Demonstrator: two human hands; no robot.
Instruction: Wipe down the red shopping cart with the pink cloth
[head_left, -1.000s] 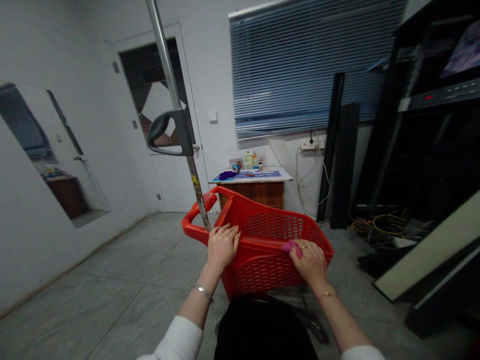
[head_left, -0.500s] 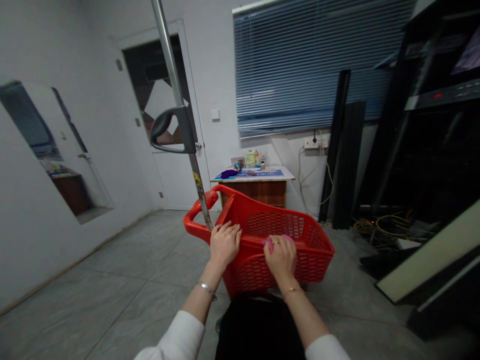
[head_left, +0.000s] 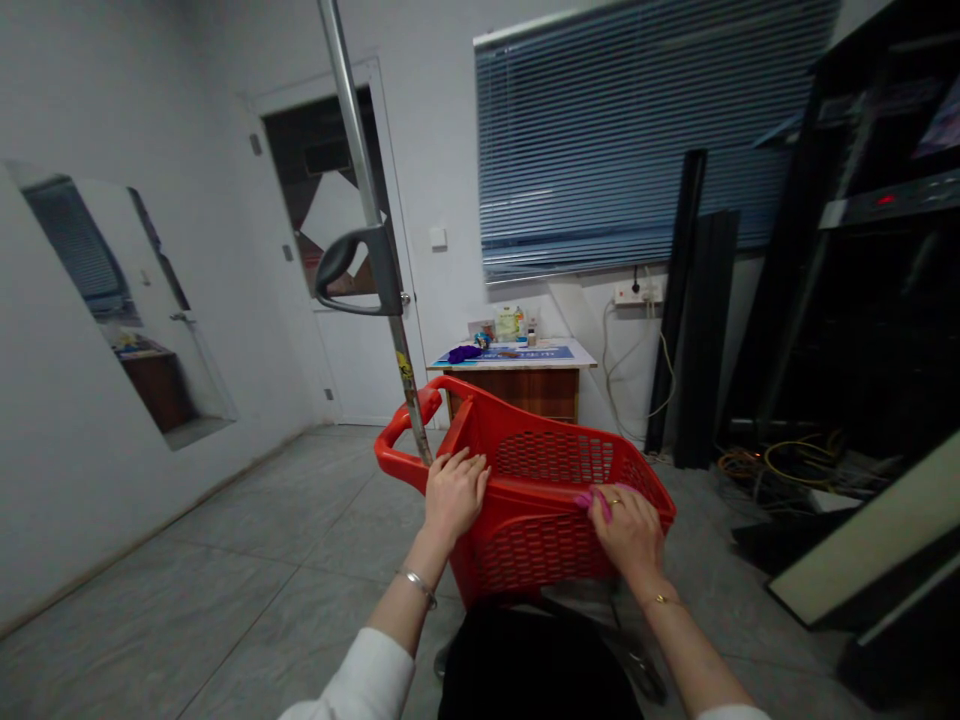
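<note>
A red plastic shopping cart [head_left: 540, 545] with perforated basket sides stands before me. My left hand [head_left: 454, 490] grips the near rim close to the handle end, its fingers curled over the edge. My right hand [head_left: 628, 525] is closed on a pink cloth [head_left: 598, 503], pressing it against the same rim toward the basket's far right. Part of the cloth is hidden beneath the fingers. Behind my left hand, a metal pole [head_left: 352, 120] with a dark grey loop handle [head_left: 364, 272] rises past the cart's red handle [head_left: 401, 440].
Beyond the cart is a low table [head_left: 517, 390] carrying a purple cloth [head_left: 465, 354] and several small containers. Loose cables [head_left: 799, 455] lie on the floor at right, near a leaning pale panel [head_left: 862, 540]. A door [head_left: 364, 365] is at back left.
My right hand has slid rightward along the rim with the pink cloth. My left hand keeps its place on the cart. The view has shifted slightly.
</note>
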